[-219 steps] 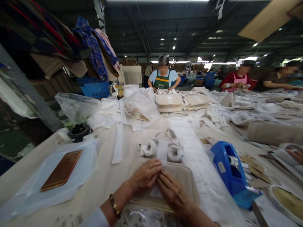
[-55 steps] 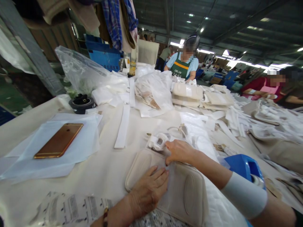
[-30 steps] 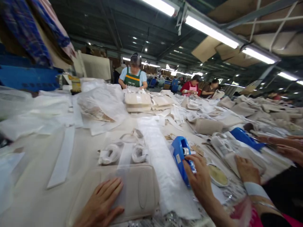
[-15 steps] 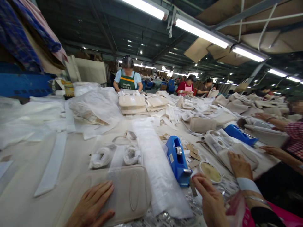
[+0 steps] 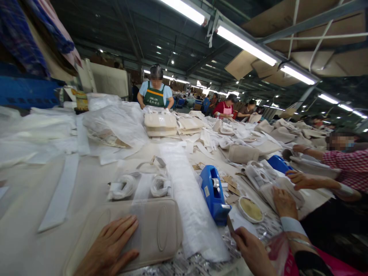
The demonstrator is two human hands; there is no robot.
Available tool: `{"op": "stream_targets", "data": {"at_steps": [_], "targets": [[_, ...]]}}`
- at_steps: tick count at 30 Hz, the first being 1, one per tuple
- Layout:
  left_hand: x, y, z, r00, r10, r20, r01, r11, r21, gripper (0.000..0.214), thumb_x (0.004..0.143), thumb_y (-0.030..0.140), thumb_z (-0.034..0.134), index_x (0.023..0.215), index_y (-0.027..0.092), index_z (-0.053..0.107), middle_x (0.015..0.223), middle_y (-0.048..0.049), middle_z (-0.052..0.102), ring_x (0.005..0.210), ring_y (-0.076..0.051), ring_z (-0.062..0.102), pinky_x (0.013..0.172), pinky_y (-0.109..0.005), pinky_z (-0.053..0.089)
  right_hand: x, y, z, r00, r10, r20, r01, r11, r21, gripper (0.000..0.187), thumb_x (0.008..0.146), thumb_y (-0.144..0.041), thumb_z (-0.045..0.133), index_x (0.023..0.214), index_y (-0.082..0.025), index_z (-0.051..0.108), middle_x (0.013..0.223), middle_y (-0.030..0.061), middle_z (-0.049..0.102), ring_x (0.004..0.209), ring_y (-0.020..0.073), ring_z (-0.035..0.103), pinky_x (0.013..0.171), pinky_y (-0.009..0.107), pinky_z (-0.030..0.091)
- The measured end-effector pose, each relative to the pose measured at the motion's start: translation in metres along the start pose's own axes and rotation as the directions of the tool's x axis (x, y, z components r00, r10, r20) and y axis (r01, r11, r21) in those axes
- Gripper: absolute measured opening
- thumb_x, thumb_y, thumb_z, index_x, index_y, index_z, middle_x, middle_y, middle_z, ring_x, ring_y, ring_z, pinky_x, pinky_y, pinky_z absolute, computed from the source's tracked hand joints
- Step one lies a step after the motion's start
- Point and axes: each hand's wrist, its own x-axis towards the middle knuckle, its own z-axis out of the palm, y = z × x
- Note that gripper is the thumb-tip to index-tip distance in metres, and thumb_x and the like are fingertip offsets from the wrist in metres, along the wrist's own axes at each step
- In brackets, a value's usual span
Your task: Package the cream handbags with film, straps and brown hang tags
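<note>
My left hand (image 5: 110, 243) lies flat, fingers stretched, on a beige padded bag (image 5: 153, 234) with stitched oval outlines. A clear band runs over the bag's upper part. Beyond the bag's far edge lie two white coiled straps or cords (image 5: 124, 186) in clear wrapping. Low on the right, my right hand (image 5: 250, 247) is closed, with a small brown strip (image 5: 230, 225) at its fingertips; its material is unclear. Just past that strip stands a blue tape dispenser (image 5: 211, 191). A long roll of white wrapping (image 5: 191, 203) stretches between bag and dispenser.
A round tin (image 5: 250, 210) with yellowish contents sits right of the dispenser, near brown card pieces (image 5: 231, 184). Co-workers' hands (image 5: 284, 201) handle a beige bag at right. Stacked bags (image 5: 160, 122) and plastic sheets (image 5: 115, 124) cover the far side; a person (image 5: 156, 94) stands behind.
My right hand has lowered and turned, and the brown strip now points up from its fingertips. My left hand stays on the bag. A co-worker's hand at right has moved left over their bag.
</note>
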Motion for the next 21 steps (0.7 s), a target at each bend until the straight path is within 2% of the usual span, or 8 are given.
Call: {"op": "stream_targets", "data": {"at_steps": [2,4,6,8,11,13,16,21], "targets": [[0.0,0.003,-0.003,0.999,-0.028,0.026,0.028,0.999,-0.023,0.05,0.08,0.045,0.06,0.123,0.02,0.053,0.117,-0.0049,0.063,0.105,-0.019,0.056,0.089,-0.029,0.042,-0.008,-0.015,-0.012,0.976,-0.151,0.158,0.187,0.95,-0.251,0.025,0.083,-0.04,0.042,0.066,-0.025,0.052,0.06,0.0003,0.062,0.058,0.0209,0.06,0.056,0.03,0.039],[0.001,0.008,-0.006,0.995,-0.065,0.078,0.069,0.996,-0.059,0.049,0.082,0.042,0.058,0.125,0.018,0.051,0.12,-0.0076,0.061,0.109,-0.021,0.054,0.093,-0.032,0.041,-0.009,-0.046,-0.016,0.889,-0.285,0.359,0.411,0.841,-0.352,0.025,0.088,-0.034,0.038,0.07,-0.025,0.052,0.065,0.0005,0.064,0.059,0.0192,0.061,0.055,0.028,0.039],[0.002,0.013,-0.01,0.982,-0.1,0.16,0.115,0.989,-0.09,0.049,0.082,0.04,0.059,0.124,0.015,0.05,0.121,-0.0107,0.06,0.111,-0.023,0.053,0.094,-0.037,0.042,-0.003,-0.09,-0.01,0.742,-0.404,0.535,0.63,0.694,-0.348,0.026,0.09,-0.026,0.038,0.067,-0.024,0.05,0.064,0.0001,0.062,0.055,0.0165,0.059,0.051,0.026,0.037],[0.005,0.016,-0.011,0.966,-0.134,0.221,0.159,0.982,-0.099,0.051,0.081,0.04,0.061,0.123,0.013,0.05,0.122,-0.0129,0.059,0.112,-0.025,0.052,0.095,-0.041,0.042,0.009,-0.14,0.007,0.538,-0.487,0.687,0.812,0.52,-0.267,0.026,0.087,-0.013,0.037,0.069,-0.023,0.052,0.066,0.0007,0.062,0.056,0.0152,0.058,0.05,0.026,0.035],[0.007,0.019,-0.012,0.951,-0.173,0.258,0.21,0.97,-0.123,0.054,0.079,0.043,0.064,0.122,0.013,0.05,0.123,-0.0134,0.058,0.114,-0.027,0.052,0.097,-0.045,0.042,0.03,-0.207,0.048,0.262,-0.521,0.812,0.956,0.257,-0.143,0.022,0.086,-0.007,0.041,0.078,-0.02,0.057,0.072,0.0022,0.065,0.065,0.0161,0.062,0.055,0.027,0.034],[0.007,0.02,-0.012,0.946,-0.189,0.262,0.234,0.96,-0.154,0.055,0.08,0.045,0.063,0.122,0.014,0.049,0.122,-0.0129,0.058,0.114,-0.028,0.052,0.098,-0.046,0.041,0.045,-0.236,0.08,0.143,-0.495,0.857,0.989,0.102,-0.106,0.015,0.088,-0.015,0.046,0.081,-0.019,0.059,0.075,0.0035,0.067,0.068,0.0179,0.063,0.055,0.028,0.033],[0.006,0.02,-0.011,0.941,-0.193,0.277,0.255,0.945,-0.205,0.058,0.079,0.049,0.062,0.123,0.014,0.048,0.12,-0.0116,0.06,0.115,-0.027,0.052,0.1,-0.046,0.039,0.064,-0.256,0.12,0.086,-0.439,0.894,0.993,-0.03,-0.11,0.014,0.086,-0.017,0.048,0.085,-0.018,0.062,0.079,0.0057,0.069,0.073,0.0207,0.066,0.056,0.029,0.033],[0.003,0.019,-0.005,0.934,-0.21,0.288,0.283,0.927,-0.244,0.062,0.078,0.05,0.062,0.125,0.012,0.047,0.117,-0.0112,0.061,0.119,-0.028,0.049,0.103,-0.046,0.036,0.075,-0.264,0.148,0.074,-0.384,0.92,0.994,-0.047,-0.099,0.019,0.083,-0.012,0.047,0.087,-0.016,0.066,0.081,0.0097,0.071,0.08,0.0247,0.066,0.063,0.031,0.038]]}}
